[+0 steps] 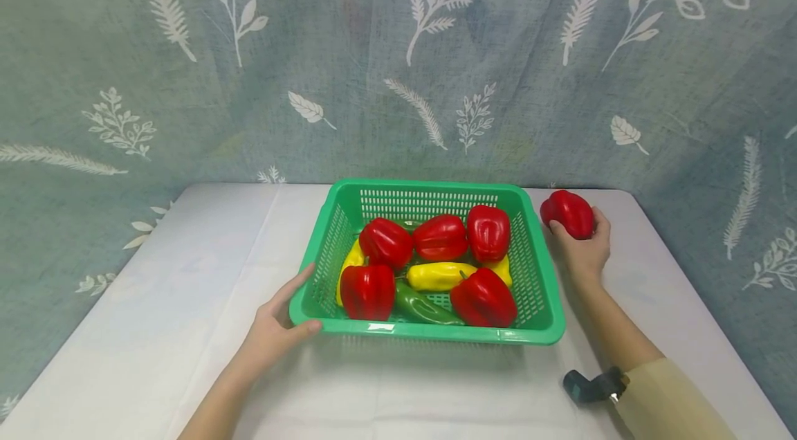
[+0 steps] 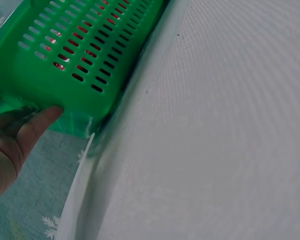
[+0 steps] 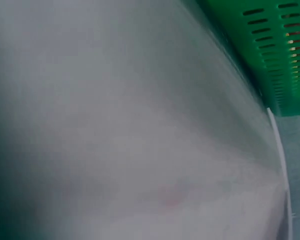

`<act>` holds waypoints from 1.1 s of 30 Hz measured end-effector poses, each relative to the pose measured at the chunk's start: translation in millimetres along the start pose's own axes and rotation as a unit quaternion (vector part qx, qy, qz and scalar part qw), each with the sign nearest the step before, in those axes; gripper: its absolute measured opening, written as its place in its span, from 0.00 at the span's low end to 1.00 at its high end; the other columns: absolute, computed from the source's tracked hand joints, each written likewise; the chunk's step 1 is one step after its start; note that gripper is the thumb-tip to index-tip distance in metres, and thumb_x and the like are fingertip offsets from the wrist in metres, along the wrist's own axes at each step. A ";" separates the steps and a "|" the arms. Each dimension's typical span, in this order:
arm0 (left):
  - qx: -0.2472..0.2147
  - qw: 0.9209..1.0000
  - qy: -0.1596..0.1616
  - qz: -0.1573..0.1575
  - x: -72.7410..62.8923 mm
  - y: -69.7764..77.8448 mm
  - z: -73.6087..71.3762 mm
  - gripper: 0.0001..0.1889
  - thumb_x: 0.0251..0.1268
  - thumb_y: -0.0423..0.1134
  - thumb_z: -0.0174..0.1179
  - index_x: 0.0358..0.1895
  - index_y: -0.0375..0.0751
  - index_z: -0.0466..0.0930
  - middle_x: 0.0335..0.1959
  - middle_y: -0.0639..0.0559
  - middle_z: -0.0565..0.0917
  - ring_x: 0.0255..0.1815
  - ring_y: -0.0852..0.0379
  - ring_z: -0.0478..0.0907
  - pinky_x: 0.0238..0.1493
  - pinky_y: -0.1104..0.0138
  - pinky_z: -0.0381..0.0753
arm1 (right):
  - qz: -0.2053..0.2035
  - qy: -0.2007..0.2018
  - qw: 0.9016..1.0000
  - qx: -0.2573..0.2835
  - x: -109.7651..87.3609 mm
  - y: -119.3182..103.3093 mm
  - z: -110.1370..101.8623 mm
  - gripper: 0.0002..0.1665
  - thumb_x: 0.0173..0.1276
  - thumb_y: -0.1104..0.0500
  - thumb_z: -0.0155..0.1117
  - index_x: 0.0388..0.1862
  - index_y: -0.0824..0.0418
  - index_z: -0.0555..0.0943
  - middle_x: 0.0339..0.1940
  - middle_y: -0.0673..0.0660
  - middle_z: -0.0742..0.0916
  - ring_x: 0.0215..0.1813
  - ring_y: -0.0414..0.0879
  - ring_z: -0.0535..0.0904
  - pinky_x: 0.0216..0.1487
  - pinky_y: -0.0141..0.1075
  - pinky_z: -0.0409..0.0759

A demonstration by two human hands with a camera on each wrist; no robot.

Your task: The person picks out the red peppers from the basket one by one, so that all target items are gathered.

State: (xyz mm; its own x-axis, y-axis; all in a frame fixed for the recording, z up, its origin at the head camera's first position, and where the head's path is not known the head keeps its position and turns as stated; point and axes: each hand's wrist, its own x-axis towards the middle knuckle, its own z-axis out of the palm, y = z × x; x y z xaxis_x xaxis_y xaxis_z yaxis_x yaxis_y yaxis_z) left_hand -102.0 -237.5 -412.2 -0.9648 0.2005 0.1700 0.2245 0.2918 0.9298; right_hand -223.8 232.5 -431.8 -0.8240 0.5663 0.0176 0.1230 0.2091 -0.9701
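My left hand (image 1: pixel 276 324) rests at the near left corner of a green plastic basket (image 1: pixel 429 333), its fingers stretched along the left side and its thumb at the front rim. In the left wrist view, fingers (image 2: pixel 37 127) touch the basket's slotted wall. To the right of the basket, my right hand (image 1: pixel 585 250) holds a red bell pepper (image 1: pixel 569 213) between thumb and fingers, near the table's back edge. Inside the basket lie several red bell peppers (image 1: pixel 367 292), yellow peppers (image 1: pixel 438 277) and a green pepper (image 1: pixel 426 305).
A white cloth covers the table (image 1: pixel 187 329). Behind it and at both sides hangs a blue-green curtain (image 1: pixel 367 32) printed with white leaves. A dark device (image 1: pixel 588 387) sits on my right wrist beside the beige sleeve (image 1: pixel 672 402).
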 end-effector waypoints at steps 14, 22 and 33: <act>-0.008 1.000 0.005 0.011 0.2 -2.2 1.5 0.41 0.54 0.26 0.64 0.73 0.44 0.57 0.72 0.63 0.60 0.68 0.79 0.54 0.60 0.83 0.64 | 0.006 -0.065 0.998 -0.021 6.2 23.9 10.8 0.54 0.61 0.49 0.67 0.76 0.42 0.45 0.75 0.49 0.60 0.73 0.51 0.56 0.65 0.49 0.71; 0.007 1.000 0.012 0.019 0.3 -2.5 1.6 0.41 0.53 0.26 0.65 0.72 0.46 0.58 0.72 0.62 0.61 0.68 0.78 0.54 0.61 0.84 0.61 | -0.004 -0.092 0.994 -0.059 1.3 21.0 12.3 0.58 0.60 0.46 0.67 0.77 0.47 0.40 0.76 0.52 0.57 0.73 0.53 0.56 0.65 0.52 0.70; 0.016 0.999 0.010 0.035 1.4 -4.1 1.4 0.41 0.54 0.25 0.64 0.72 0.43 0.57 0.70 0.69 0.62 0.68 0.80 0.53 0.60 0.85 0.60 | -0.013 -0.090 0.994 -0.068 3.1 23.1 14.2 0.62 0.54 0.45 0.73 0.77 0.47 0.43 0.75 0.52 0.60 0.73 0.54 0.57 0.63 0.52 0.71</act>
State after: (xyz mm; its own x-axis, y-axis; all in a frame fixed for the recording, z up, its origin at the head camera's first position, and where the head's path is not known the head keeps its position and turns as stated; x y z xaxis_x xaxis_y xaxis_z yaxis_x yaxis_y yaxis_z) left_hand -104.1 -237.1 -416.2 -0.9490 0.2030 0.2411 0.2955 0.3077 0.9044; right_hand -231.3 227.8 -457.5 -0.9116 0.4109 -0.0134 0.1641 0.3338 -0.9283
